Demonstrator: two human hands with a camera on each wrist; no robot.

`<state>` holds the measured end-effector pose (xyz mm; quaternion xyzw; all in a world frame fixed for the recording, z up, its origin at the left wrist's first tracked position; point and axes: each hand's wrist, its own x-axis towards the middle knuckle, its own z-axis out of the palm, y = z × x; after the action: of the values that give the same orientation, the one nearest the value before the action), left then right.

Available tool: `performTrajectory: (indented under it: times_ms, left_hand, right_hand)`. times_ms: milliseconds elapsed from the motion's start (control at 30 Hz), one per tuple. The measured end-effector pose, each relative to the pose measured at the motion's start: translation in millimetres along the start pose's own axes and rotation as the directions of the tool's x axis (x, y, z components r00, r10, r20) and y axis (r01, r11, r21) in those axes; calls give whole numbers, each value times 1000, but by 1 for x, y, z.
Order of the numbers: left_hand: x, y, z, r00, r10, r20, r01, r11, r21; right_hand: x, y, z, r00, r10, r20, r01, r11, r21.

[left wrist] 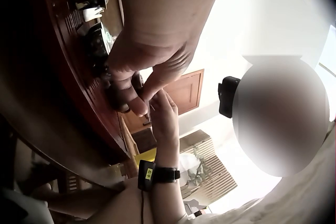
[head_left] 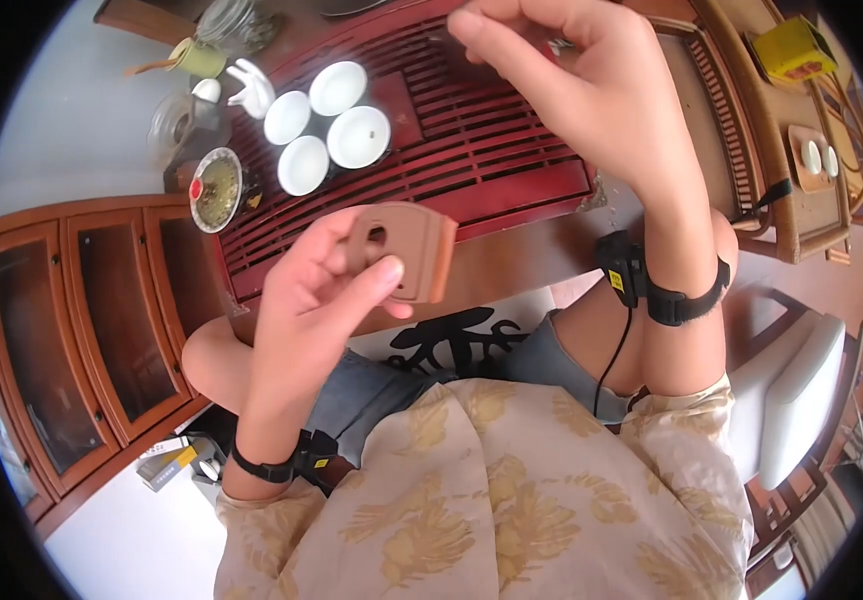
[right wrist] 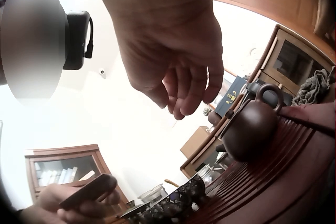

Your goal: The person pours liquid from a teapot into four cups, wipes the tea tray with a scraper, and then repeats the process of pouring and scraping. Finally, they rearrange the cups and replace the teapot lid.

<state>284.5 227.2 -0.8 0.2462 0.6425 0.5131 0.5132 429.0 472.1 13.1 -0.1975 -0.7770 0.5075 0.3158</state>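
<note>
In the head view my left hand (head_left: 317, 290) holds a flat brown piece (head_left: 397, 250) with a dark cut-out, thumb across its face and fingers behind. The same brown piece (right wrist: 89, 191) shows edge-on in the right wrist view. My right hand (head_left: 592, 90) is raised above the slatted dark-red tea tray (head_left: 512, 188), its fingers partly out of the head frame. Seen from the right wrist, this hand's fingers hang loosely curled with nothing between them. A dark brown teapot (right wrist: 249, 132) stands on the tray below and beside it.
Several white cups (head_left: 339, 90) stand on the tray's left part. Near them are a patterned bowl (head_left: 218, 195), a white hand-shaped ornament (head_left: 251, 90) and a green cup (head_left: 195, 60). A glass jar (head_left: 239, 27) stands behind. Rattan shelving (head_left: 780, 120) with a yellow box (head_left: 795, 50) flanks the right.
</note>
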Motion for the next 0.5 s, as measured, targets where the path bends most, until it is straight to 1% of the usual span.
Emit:
performTrajectory:
  times_ms: [33, 67, 133, 167, 233, 300, 333, 433, 467, 500]
  left_hand:
    - [0, -1, -1, 1000, 9, 9, -9, 1000, -8]
    - [0, -2, -1, 1000, 17, 21, -17, 1000, -16]
    - [1, -5, -1, 999, 33, 34, -33, 999, -3]
    - [0, -5, 1, 994, 109, 9, -109, 990, 92]
    - [-2, -7, 8, 965, 260, -16, -245, 928, 280]
    - [9, -11, 9, 904, 427, 29, -412, 847, 336]
    - [14, -12, 7, 861, 506, 52, -489, 794, 361]
    - [19, 6, 6, 884, 466, 32, -431, 790, 436]
    - [18, 16, 3, 900, 431, 59, -403, 775, 487]
    - [18, 25, -1, 874, 482, 65, -428, 697, 576]
  right_hand:
    - [-2, 7, 2, 999, 15, 52, -17, 999, 30]
    - [-4, 26, 11, 998, -37, 57, 38, 999, -15]
    - [-8, 34, 20, 989, -113, 100, 112, 994, 17]
    - [-9, 34, 22, 982, -149, 119, 146, 989, 33]
    - [-12, 25, 27, 954, -120, 274, 87, 988, 127]
    - [-17, 20, 28, 896, -126, 425, 74, 988, 137]
    - [-19, 17, 32, 878, -123, 462, 63, 988, 144]
    - [-19, 20, 36, 876, -207, 436, 123, 969, 212]
    - [-18, 10, 27, 863, -133, 488, 66, 986, 153]
    - [-21, 6, 22, 899, -83, 429, 25, 990, 139]
